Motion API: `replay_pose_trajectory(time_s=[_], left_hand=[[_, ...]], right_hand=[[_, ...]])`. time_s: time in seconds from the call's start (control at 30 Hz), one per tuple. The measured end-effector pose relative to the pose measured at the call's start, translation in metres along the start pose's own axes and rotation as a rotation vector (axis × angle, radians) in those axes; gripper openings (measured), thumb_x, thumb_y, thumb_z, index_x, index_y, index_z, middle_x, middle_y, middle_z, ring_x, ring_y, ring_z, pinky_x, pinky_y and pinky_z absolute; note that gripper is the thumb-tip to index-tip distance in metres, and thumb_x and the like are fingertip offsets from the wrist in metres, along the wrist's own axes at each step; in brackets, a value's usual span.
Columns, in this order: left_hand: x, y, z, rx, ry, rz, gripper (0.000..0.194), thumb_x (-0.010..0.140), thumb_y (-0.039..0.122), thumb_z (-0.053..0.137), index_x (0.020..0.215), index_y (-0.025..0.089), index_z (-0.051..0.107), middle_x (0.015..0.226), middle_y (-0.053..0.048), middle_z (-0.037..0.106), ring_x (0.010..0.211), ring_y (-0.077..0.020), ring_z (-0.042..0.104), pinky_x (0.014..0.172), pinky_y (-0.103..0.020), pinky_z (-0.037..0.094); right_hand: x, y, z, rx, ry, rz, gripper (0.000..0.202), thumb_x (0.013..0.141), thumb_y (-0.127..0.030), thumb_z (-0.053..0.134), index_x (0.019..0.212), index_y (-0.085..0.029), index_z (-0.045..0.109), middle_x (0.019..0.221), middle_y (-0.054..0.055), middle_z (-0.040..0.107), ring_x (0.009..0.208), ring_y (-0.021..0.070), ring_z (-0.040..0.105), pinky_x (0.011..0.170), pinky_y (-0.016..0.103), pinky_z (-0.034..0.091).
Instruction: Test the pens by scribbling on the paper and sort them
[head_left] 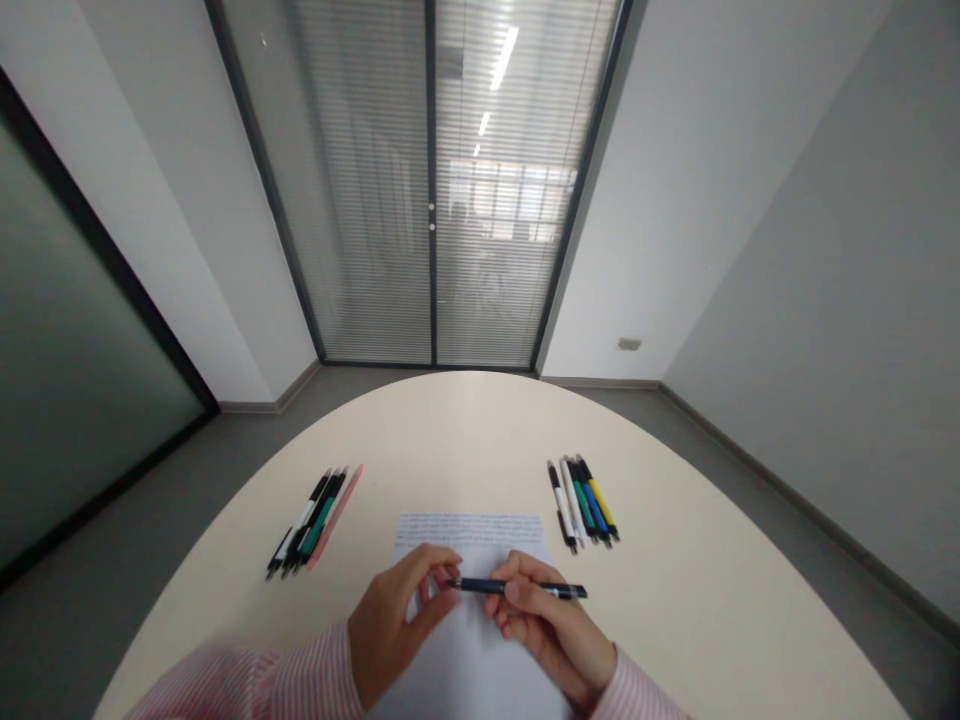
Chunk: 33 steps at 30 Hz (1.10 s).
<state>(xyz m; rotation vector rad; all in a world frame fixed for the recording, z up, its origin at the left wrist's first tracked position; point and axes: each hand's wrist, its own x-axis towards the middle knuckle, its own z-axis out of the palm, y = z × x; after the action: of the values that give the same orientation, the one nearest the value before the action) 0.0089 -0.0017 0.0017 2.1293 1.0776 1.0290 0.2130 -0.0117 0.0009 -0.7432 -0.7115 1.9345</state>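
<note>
Above a sheet of paper (480, 665), a dark pen (484, 585) lies almost level, its pointed end toward the left. My right hand (551, 620) grips the barrel between thumb and fingers, near the clip end. The fingers of my left hand (401, 610) are curled and closed in around the pen's tip, which they partly hide. Lines of small writing or print run across the top of the sheet; both hands cover part of the page.
On the round cream table (465, 430), a row of several pens (319, 525) lies at the left, including a pink one. Another row of several pens (585, 505), with white, green, blue and yellow barrels, lies at the right. Beyond stands a glass partition (375, 200) with blinds.
</note>
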Motion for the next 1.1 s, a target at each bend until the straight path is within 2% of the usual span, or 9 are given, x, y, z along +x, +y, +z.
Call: replay_pose_trajectory(time_s=[0.07, 0.23, 0.4, 0.5, 0.7, 0.77, 0.87, 0.97, 1.1], left_hand=[[0.0003, 0.0005, -0.0003, -0.004, 0.034, 0.015, 0.011, 0.086, 0.022, 0.053, 0.096, 0.019, 0.057, 0.083, -0.001, 0.066, 0.068, -0.0127, 0.061, 0.065, -0.02, 0.047], [0.0017, -0.0003, -0.0005, 0.039, 0.016, -0.017, 0.017, 0.089, 0.024, 0.048, 0.077, 0.019, 0.06, 0.065, 0.002, 0.064, 0.06, -0.0125, 0.061, 0.059, -0.019, 0.046], [0.0021, -0.0007, -0.0004, -0.003, 0.038, -0.022, 0.014, 0.083, 0.021, 0.057, 0.097, 0.02, 0.06, 0.08, 0.0, 0.069, 0.066, -0.0124, 0.063, 0.065, -0.019, 0.049], [0.0031, 0.0023, -0.0021, 0.013, 0.076, -0.002, 0.009, 0.084, 0.02, 0.054, 0.085, 0.02, 0.062, 0.074, 0.0, 0.068, 0.065, -0.0128, 0.062, 0.064, -0.02, 0.049], [0.0045, 0.0016, -0.0039, -0.041, 0.016, -0.07, 0.023, 0.089, 0.025, 0.048, 0.074, 0.018, 0.063, 0.061, 0.002, 0.066, 0.057, -0.0116, 0.062, 0.058, -0.018, 0.048], [0.0046, -0.0001, -0.0035, -0.073, 0.035, -0.068, 0.013, 0.087, 0.024, 0.053, 0.086, 0.018, 0.064, 0.069, 0.001, 0.069, 0.061, -0.0115, 0.063, 0.06, -0.017, 0.049], [0.0052, -0.0005, -0.0037, -0.061, 0.075, -0.02, 0.018, 0.08, 0.018, 0.061, 0.098, 0.018, 0.063, 0.08, 0.0, 0.07, 0.066, -0.0117, 0.065, 0.066, -0.018, 0.05], [0.0059, 0.0009, -0.0049, -0.022, 0.071, 0.018, 0.009, 0.083, 0.017, 0.057, 0.084, 0.019, 0.066, 0.075, 0.001, 0.07, 0.067, -0.0121, 0.065, 0.066, -0.018, 0.049], [0.0061, 0.0021, -0.0061, -0.022, 0.039, -0.023, 0.018, 0.087, 0.022, 0.052, 0.075, 0.018, 0.066, 0.068, 0.001, 0.069, 0.063, -0.012, 0.064, 0.062, -0.018, 0.048]], right_hand=[[0.0002, -0.0002, 0.0, 0.0, 0.002, -0.003, 0.017, 0.07, -0.02, 0.075, 0.076, -0.01, 0.064, 0.069, 0.009, 0.07, 0.057, 0.0085, 0.061, 0.054, 0.016, 0.047], [0.0006, -0.0009, 0.001, -0.004, -0.003, -0.003, 0.016, 0.069, -0.02, 0.075, 0.076, -0.01, 0.065, 0.069, 0.008, 0.07, 0.056, 0.0085, 0.061, 0.054, 0.016, 0.046], [0.0014, -0.0015, 0.0017, 0.001, 0.008, -0.008, 0.015, 0.069, -0.019, 0.075, 0.076, -0.01, 0.065, 0.069, 0.008, 0.07, 0.058, 0.0087, 0.06, 0.054, 0.016, 0.046], [0.0015, -0.0023, 0.0019, -0.002, 0.016, -0.008, 0.015, 0.069, -0.02, 0.075, 0.075, -0.01, 0.066, 0.069, 0.007, 0.069, 0.058, 0.0087, 0.06, 0.054, 0.016, 0.045], [-0.0005, -0.0042, 0.0042, -0.036, 0.061, 0.014, 0.028, 0.066, -0.023, 0.078, 0.09, -0.01, 0.07, 0.072, 0.007, 0.071, 0.062, 0.0091, 0.061, 0.057, 0.016, 0.047], [-0.0011, -0.0043, 0.005, -0.035, 0.083, 0.016, 0.029, 0.064, -0.024, 0.08, 0.088, -0.009, 0.071, 0.073, 0.007, 0.071, 0.064, 0.0095, 0.062, 0.06, 0.016, 0.048], [-0.001, -0.004, 0.0057, -0.025, 0.091, 0.007, 0.029, 0.064, -0.026, 0.081, 0.087, -0.011, 0.071, 0.072, 0.005, 0.07, 0.065, 0.0087, 0.062, 0.061, 0.016, 0.048], [-0.0004, -0.0028, 0.0057, -0.044, 0.099, -0.001, 0.026, 0.065, -0.026, 0.081, 0.084, -0.012, 0.071, 0.069, 0.003, 0.069, 0.063, 0.0073, 0.061, 0.061, 0.015, 0.047], [0.0004, -0.0009, 0.0045, -0.077, 0.109, -0.003, 0.024, 0.066, -0.025, 0.081, 0.083, -0.013, 0.069, 0.067, 0.002, 0.068, 0.062, 0.0063, 0.06, 0.058, 0.014, 0.045]])
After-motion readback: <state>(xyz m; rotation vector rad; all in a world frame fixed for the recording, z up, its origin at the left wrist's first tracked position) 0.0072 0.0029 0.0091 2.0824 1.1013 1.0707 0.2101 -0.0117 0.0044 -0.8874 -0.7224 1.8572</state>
